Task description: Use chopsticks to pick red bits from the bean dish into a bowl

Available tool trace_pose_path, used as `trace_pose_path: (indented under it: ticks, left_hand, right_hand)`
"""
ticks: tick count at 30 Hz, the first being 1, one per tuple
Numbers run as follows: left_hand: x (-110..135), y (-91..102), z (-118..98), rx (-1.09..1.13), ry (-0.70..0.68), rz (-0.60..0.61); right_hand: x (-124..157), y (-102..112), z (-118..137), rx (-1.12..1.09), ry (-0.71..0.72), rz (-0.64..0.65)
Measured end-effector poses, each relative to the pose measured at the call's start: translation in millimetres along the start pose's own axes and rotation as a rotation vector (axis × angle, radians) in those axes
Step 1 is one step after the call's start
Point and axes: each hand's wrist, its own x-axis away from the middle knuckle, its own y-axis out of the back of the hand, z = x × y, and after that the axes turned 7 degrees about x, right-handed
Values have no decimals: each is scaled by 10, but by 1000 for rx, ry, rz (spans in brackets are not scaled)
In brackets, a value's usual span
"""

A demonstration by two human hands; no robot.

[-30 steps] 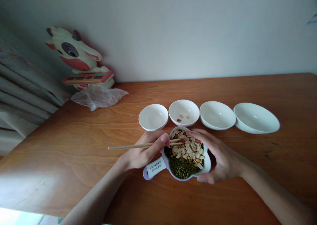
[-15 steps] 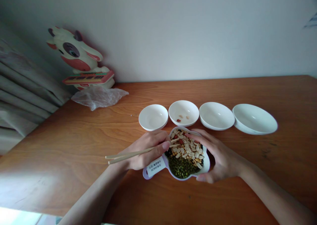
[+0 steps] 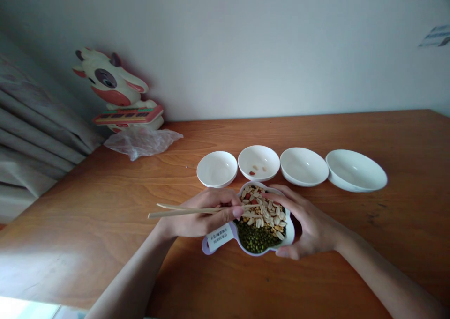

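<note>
"Where is the dish (image 3: 290,234)?"
"At five o'clock from the view's centre, filled with peanuts (image 3: 270,212) and small green beans (image 3: 256,239)."
"And the hands?"
"From the dish, the left hand (image 3: 206,212) at nine o'clock grips chopsticks (image 3: 172,212), tips at the peanuts; the right hand (image 3: 304,220) at three o'clock clasps the dish's edge."
"Beyond it?"
"Four white bowls (image 3: 217,170), eleven to two o'clock."

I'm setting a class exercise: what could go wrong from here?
The peanuts might slip from the thin chopsticks in the left hand. If the right hand tips the dish it holds, green beans could spill over its rim. The dish sits near the bowl holding a few pieces; a push might jolt it.
</note>
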Motion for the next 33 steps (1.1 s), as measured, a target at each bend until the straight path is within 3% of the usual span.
trace_pose_path:
  ticks: [7, 13, 17, 25, 33]
  left_hand:
    - [79, -10, 144, 97, -48, -38]
    - [144, -19, 146, 130, 22, -54]
    - [125, -48, 152, 72, -61, -48]
    - [144, -102, 242, 93, 12, -198]
    - [118, -100, 286, 8, -37, -158]
  right_hand:
    - [6, -14, -15, -3, 1, -2]
    - [16, -10, -18, 0, -2, 5]
    - [-3, 7, 7, -14, 2, -2]
    - [20, -9, 7, -72, -23, -51]
    - [8, -13, -16, -164, -27, -28]
